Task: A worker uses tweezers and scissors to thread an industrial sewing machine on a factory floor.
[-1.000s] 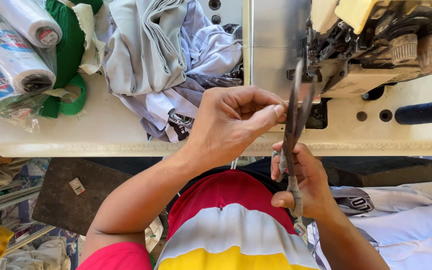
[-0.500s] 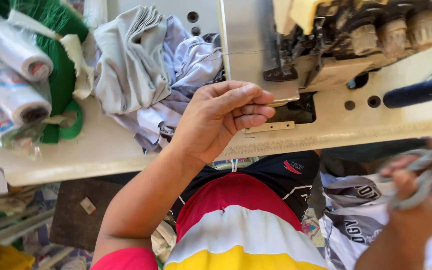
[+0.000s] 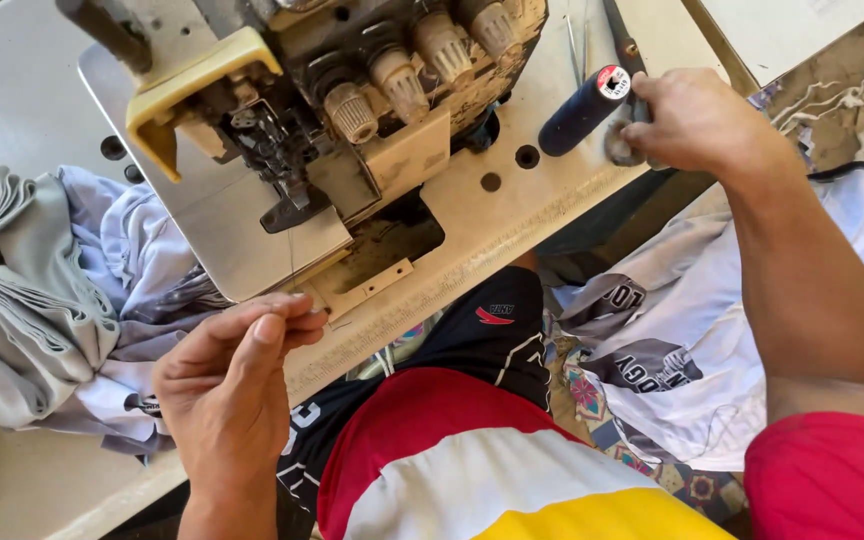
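Table (image 3: pixel 32 80) surface ran bare toward its far left edge, giving room there; its near edge cut diagonally between both hands. One overlock sewing machine (image 3: pixel 352 110) stood in the middle, four tension knobs (image 3: pixel 352 112) across its front. One heap of grey cloth (image 3: pixel 42 290) lay left of it. Left hand (image 3: pixel 227 385) hovered at the near edge, its grip pinched together on a thin thread (image 3: pixel 290 262) from the needle. Right hand (image 3: pixel 697 120) rested on the table's right end, fingers curled, just beside one dark blue thread spool (image 3: pixel 582 108); what they held I cannot tell.
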